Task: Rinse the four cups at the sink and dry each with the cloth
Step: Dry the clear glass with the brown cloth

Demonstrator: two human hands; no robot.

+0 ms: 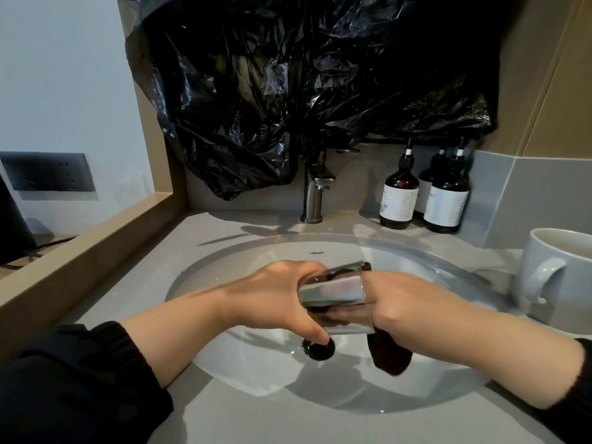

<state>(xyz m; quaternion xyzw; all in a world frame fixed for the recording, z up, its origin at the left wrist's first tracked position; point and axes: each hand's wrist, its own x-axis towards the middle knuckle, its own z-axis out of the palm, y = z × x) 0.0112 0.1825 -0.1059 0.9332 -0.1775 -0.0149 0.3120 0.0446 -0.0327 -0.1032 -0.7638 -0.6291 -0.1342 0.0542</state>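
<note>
Head view shows a clear glass cup (333,293) held on its side above the middle of the sink (243,373), its mouth turned to the right. The left hand (275,296) wraps its curled fingers round the closed end. The right hand (410,312) has fingers pushed into the mouth, holding a dark brown cloth (389,354) against the inside wall, with a loose tail hanging down below the hand.

The cup is thin-walled, plain and straight-sided, and bright reflections run along it. It looks light but rigid and breakable, and any wet glass would likely be slippery, so a full wrap round the base seems the safest hold, well away from the thin rim. The cloth is soft and limp and should take the cup's inner shape easily.

A white mug (551,277) stands on the counter to the right, handle facing near. No water appears to run from the faucet (314,193) at the far side.
</note>
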